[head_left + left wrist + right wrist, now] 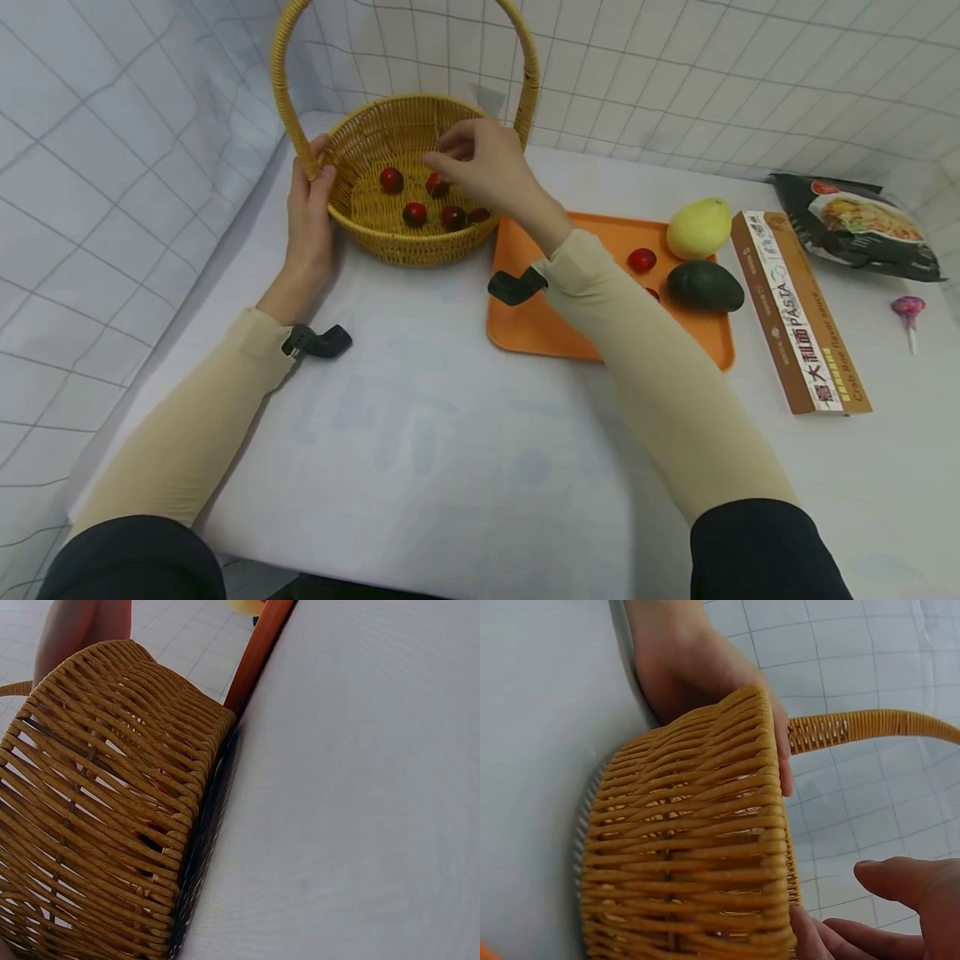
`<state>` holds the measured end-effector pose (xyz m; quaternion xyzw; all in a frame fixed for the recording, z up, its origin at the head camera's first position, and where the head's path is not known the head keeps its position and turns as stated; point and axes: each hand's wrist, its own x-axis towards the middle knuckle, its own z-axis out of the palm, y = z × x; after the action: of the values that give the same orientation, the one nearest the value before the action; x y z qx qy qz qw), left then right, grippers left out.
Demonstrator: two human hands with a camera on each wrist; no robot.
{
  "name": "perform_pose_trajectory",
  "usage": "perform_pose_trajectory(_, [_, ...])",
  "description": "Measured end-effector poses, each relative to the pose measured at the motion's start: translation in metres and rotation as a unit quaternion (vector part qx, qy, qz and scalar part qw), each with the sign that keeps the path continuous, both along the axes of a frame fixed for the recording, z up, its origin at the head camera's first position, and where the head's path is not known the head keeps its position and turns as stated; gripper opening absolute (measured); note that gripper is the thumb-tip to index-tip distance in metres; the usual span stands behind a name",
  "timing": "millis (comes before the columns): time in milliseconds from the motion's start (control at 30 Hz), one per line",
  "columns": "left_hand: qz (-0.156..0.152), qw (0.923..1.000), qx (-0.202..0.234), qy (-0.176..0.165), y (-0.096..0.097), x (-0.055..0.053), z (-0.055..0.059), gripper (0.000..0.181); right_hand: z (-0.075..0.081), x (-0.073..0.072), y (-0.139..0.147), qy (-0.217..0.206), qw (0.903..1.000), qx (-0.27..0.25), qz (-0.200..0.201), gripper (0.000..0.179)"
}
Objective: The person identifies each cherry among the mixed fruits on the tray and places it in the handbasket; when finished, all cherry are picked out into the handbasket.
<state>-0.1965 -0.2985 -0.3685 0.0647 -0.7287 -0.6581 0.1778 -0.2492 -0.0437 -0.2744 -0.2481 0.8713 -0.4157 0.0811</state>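
Observation:
A yellow wicker basket [423, 252] with a tall arched handle stands on the white table. Several small round dark-red fruits [391, 180], like cherries, lie on its bottom. My left hand [309, 225] grips the basket's left rim at the foot of the handle, the thumb over the edge. Over the right part of the basket is my right hand [491, 167], fingers bent loosely. In the right wrist view, its thumb [900, 881] stands apart from the fingers, and nothing shows between them. The basket's weave [112, 772] fills much of the left wrist view.
An orange tray [540, 329] beside the basket carries a red fruit [642, 260], a yellow-green pear-like fruit [699, 227] and an avocado [705, 286]; my right sleeve partly covers another red fruit. Farther right lie a pasta box [802, 317], a black food packet [858, 225] and a lollipop [909, 308].

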Motion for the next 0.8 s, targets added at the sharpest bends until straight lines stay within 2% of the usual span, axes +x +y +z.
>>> perform_pose_trajectory(200, [-0.002, 0.9999, 0.011, -0.001, -0.005, 0.001, 0.001, 0.049, 0.000, 0.011, 0.017, 0.037, 0.9989, -0.028, 0.002, 0.035])
perform_pose_trajectory(367, [-0.006, 0.9996, 0.029, 0.006, -0.006, -0.001, 0.000, 0.048, -0.001, 0.021, 0.039, 0.052, 0.9979, -0.038, -0.003, 0.035])
perform_pose_trajectory(633, [-0.008, 0.9996, 0.028, 0.003, -0.005, -0.001, -0.001, 0.048, -0.008, 0.040, 0.083, 0.034, 0.9976, -0.051, -0.032, 0.036])
perform_pose_trajectory(800, [-0.007, 0.9995, 0.030, 0.005, -0.006, -0.001, 0.001, 0.049, -0.013, 0.046, 0.108, 0.036, 0.9971, -0.052, -0.042, 0.033])
